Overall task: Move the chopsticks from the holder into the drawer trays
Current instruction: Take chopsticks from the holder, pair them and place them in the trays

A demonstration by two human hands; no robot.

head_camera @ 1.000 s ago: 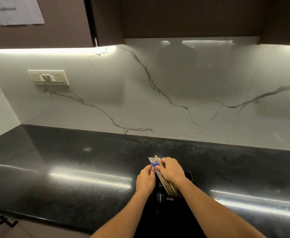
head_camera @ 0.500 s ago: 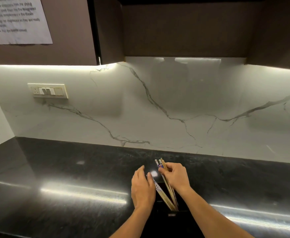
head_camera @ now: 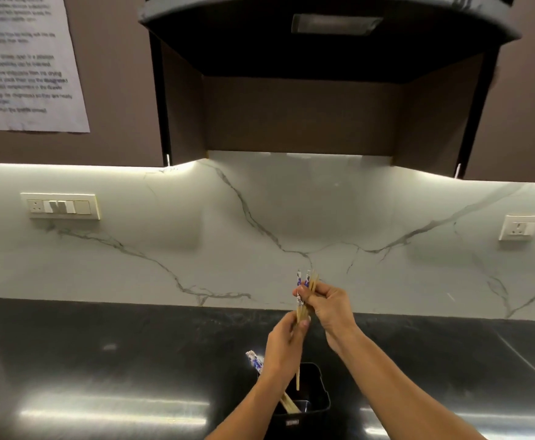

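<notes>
A small bundle of wooden chopsticks with blue-and-white patterned tops stands upright above the black holder. My right hand grips the bundle near the top. My left hand pinches the same bundle lower down, and the tips hang just over the holder's mouth. More chopsticks stay in the holder, leaning to the left behind my left wrist. No drawer or tray is in view.
The holder stands on a black stone countertop near its front edge. A white marble backsplash carries a switch plate at left and a socket at right. Dark cabinets and a hood hang overhead.
Both hands have lifted a bundle of chopsticks up out of the holder. The camera has tilted upward, showing more of the cabinets and hood.
</notes>
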